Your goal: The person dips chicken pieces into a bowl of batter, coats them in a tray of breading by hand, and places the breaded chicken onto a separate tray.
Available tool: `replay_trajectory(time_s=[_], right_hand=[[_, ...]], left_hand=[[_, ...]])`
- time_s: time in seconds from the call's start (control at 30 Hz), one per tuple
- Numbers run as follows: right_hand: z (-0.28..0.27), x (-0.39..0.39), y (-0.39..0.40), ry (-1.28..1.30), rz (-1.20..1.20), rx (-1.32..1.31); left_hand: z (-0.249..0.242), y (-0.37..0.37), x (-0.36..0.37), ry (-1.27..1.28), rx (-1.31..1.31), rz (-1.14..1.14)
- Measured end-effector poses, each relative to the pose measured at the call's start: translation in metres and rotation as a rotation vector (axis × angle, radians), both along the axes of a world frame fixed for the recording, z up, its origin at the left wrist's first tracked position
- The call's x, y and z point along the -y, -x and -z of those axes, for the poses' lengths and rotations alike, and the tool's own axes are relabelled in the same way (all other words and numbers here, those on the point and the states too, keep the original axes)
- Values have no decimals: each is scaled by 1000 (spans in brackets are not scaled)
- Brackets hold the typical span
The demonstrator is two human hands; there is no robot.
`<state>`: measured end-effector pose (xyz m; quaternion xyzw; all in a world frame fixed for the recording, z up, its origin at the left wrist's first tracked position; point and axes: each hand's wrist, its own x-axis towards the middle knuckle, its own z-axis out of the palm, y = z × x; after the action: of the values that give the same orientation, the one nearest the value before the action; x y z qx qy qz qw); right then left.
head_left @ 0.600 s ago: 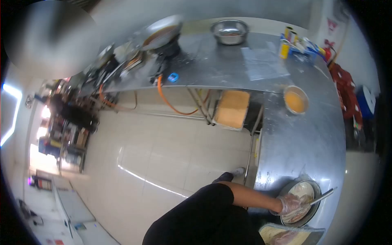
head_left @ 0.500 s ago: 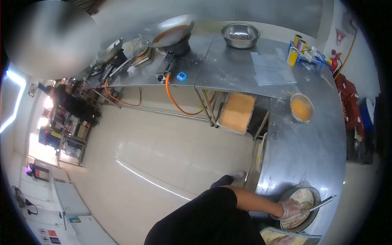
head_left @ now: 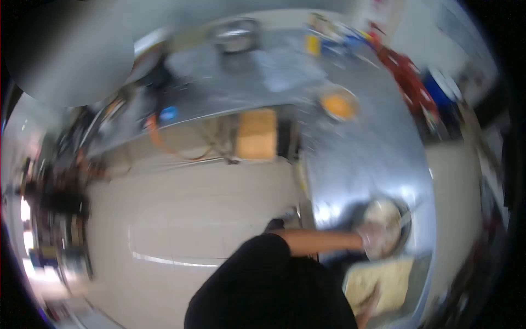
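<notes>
My left hand [head_left: 373,237], in a clear glove and smeared by motion, reaches into a round metal bowl [head_left: 406,234]. Pale, creamy mixture [head_left: 382,211] lies in the bowl, and the blurred handle of a metal tool [head_left: 411,215] crosses its right rim. Just below the bowl is a tray [head_left: 419,282] with a flat, pale yellow layer [head_left: 386,274] in it. Over the lower part of this layer my right hand [head_left: 371,302] shows, its fingers stretched out along the surface.
Farther along the steel table [head_left: 367,159] stands a bowl of orange-yellow liquid [head_left: 338,105]. Beyond it are a clear plastic sheet [head_left: 287,68] and a metal bowl [head_left: 235,37]. A tray with an orange-brown filling [head_left: 256,134] sits under the table. Red crates [head_left: 408,85] stand beyond the right edge.
The camera has turned, so the table and bowls shift left and the yellow tray comes farther into view. My left hand stays at the bowl; more of my right hand shows.
</notes>
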<state>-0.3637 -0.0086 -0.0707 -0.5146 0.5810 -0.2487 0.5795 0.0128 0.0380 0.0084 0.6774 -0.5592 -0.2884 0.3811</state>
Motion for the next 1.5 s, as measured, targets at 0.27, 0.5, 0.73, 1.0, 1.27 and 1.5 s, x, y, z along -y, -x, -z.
replay_trajectory(time_s=[0.27, 0.5, 0.73, 1.0, 1.27, 1.5], right_hand=[[-159, -26, -50, 462, 196, -286], [-161, -10, -55, 25, 429, -64], [-85, 5, -109, 330, -95, -837], [-58, -8, -124, 497, -78, -882], [-114, 41, -125, 437, -477, -1023], [-80, 86, -30, 64, -232, -793]], left_hand=[[1, -16, -3, 33, 225, 74], [16, -24, -2, 317, 503, 124], [-6, -18, -9, 120, 468, 175], [-20, -15, 0, -11, 426, 225], [-26, -13, 3, 31, 421, 293], [-19, -20, 3, 67, 454, 340]])
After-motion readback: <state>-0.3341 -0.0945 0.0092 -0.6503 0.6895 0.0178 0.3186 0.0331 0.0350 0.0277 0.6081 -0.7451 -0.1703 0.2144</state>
